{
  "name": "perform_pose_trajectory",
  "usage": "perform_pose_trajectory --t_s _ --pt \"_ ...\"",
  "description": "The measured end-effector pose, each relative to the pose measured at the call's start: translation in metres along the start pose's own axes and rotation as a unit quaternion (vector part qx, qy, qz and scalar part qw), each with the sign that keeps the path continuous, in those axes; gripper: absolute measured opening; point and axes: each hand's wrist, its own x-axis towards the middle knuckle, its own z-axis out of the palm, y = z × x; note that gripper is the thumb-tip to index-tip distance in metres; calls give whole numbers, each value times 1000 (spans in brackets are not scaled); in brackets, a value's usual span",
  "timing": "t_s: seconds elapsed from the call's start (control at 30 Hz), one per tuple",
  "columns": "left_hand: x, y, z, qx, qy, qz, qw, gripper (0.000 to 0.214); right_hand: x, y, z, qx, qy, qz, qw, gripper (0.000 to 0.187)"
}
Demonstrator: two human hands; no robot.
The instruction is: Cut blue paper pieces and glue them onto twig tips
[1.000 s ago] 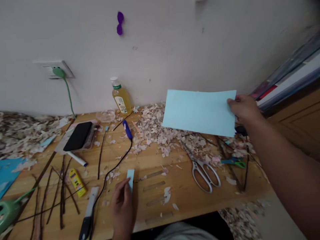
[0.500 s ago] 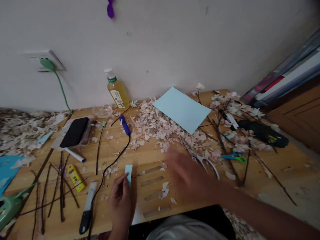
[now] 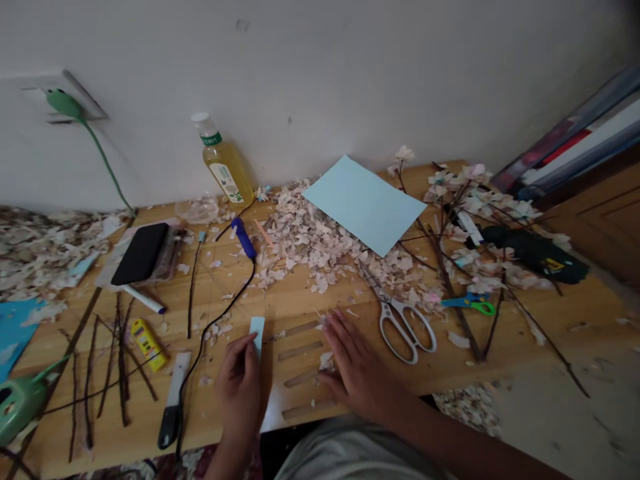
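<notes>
My left hand (image 3: pixel 239 392) rests on the wooden table (image 3: pixel 280 313) near its front edge, fingers closed on a small light-blue paper strip (image 3: pixel 257 331) that stands upright. My right hand (image 3: pixel 354 370) lies flat on the table with fingers stretched out, palm down, holding nothing, on paper scraps beside the strip. Silver scissors (image 3: pixel 400 319) lie just right of that hand. A light-blue paper sheet (image 3: pixel 364 203) lies on a heap of pale paper scraps (image 3: pixel 310 247) at the back.
A yellow bottle (image 3: pixel 223 163), black phone (image 3: pixel 141 253), blue-tipped black cable (image 3: pixel 220 320), utility knife (image 3: pixel 173 403), yellow glue stick (image 3: pixel 147 343), dark twigs (image 3: pixel 107 373), small blue-green scissors (image 3: pixel 469 303), flowered branches (image 3: pixel 470 220) and a black glue gun (image 3: pixel 537 253) are scattered about. A green plug (image 3: pixel 63 103) sits in the wall socket.
My right hand laid the light-blue sheet down on the scraps at the back, then came across to rest flat near the front edge. The left hand kept hold of the strip.
</notes>
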Motion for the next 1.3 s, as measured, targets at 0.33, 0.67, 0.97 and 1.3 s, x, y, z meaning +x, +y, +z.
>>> perform_pose_trajectory --t_s 0.33,0.67,0.97,1.3 --pt "0 1 -1 -8 -2 10 1000 22 24 -24 6 63 -27 -7 998 76" --pt "-1 -1 -1 -3 -7 17 1000 20 -7 7 -19 172 47 68 982 40" --pt "1 4 2 -3 -6 11 1000 19 -22 -50 4 17 17 44 999 42" --pt "-1 7 1 -7 5 6 1000 19 -26 -45 2 81 45 55 994 26"
